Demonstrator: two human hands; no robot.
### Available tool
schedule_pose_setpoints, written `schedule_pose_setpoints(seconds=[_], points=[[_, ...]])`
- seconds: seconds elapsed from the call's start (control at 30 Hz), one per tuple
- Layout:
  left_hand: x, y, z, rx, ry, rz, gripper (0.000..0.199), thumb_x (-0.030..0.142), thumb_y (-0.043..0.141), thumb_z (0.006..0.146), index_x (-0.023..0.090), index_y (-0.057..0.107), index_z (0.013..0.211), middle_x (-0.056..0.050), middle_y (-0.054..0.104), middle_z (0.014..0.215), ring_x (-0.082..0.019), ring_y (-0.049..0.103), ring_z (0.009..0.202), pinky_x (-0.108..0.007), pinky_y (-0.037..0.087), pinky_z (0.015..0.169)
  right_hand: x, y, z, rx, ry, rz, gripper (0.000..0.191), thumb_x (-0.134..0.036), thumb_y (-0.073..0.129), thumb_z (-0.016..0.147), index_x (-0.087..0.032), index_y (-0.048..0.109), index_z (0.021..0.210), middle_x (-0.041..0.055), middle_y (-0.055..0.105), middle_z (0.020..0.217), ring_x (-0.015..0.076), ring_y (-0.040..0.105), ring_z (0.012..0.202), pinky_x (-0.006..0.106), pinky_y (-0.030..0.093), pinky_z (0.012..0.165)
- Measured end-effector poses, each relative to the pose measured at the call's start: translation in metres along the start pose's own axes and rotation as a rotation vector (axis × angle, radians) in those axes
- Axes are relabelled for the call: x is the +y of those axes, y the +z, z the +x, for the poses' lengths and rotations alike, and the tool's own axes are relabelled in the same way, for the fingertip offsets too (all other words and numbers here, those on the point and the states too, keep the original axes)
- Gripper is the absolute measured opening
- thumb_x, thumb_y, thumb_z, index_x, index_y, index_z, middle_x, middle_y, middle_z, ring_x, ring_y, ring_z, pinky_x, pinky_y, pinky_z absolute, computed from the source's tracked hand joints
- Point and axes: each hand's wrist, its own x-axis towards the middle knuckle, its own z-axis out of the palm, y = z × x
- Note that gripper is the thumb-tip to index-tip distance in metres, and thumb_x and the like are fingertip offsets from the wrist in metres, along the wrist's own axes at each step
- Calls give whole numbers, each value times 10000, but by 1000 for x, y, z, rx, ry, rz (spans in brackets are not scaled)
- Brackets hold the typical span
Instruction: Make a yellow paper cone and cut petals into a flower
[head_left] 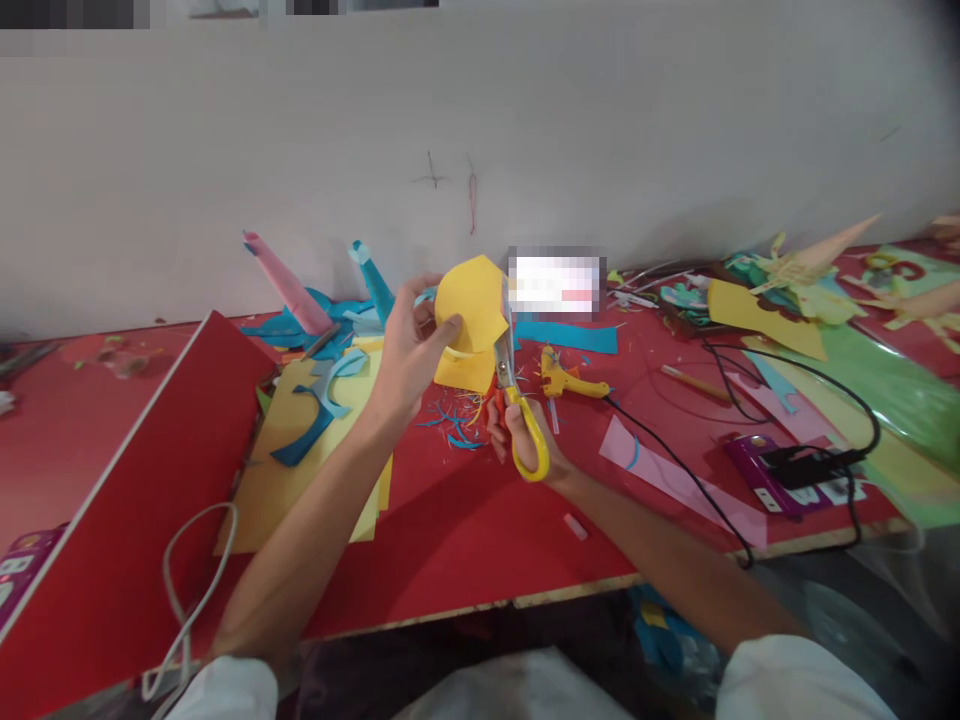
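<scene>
Pointing scissors lengthwise away, slightly left.

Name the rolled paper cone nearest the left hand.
The blue paper cone; the pink paper cone leans farther left, the peach paper cone is far right.

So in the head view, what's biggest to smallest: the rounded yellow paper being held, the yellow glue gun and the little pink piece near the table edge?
1. Rounded yellow paper
2. Yellow glue gun, not counting its cord
3. Little pink piece
</scene>
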Motion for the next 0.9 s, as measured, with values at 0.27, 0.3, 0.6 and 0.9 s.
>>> schedule_pose_setpoints(seconds=[0.27,0.3,0.6,0.9], points=[[-2,-1,0,-23,-18,23,508,270,743,864,256,525,1322,-67,738,1120,-233,758,994,-329,648,753,5,-1,0,-24,-6,49,677,-892,553,892,-226,502,782,-85,438,556,58,395,364,190,388,337],[-2,-1,0,-26,-18,23,508,272,743,864,256,524,1321,-70,737,1127,-239,759,1003,-342,654,767,6,-2,0,-27,-5,51,677,-892,552,892,-227,502,781,-84,438,556,58,395,366,190,388,338],[9,-4,0,-75,-32,17,485,341,742,913,260,540,1346,-70,746,1135,-265,762,1057,-388,659,845,3,0,-2,-63,24,77,665,-881,556,902,-229,490,788,-87,430,566,56,365,373,190,373,332],[10,-15,6,-78,-1,1,566,371,813,890,275,539,1376,-40,747,1041,-218,778,953,-320,655,782,2,0,-5,-120,45,75,643,-867,567,901,-241,484,782,-78,421,613,68,374,392,193,393,336]])
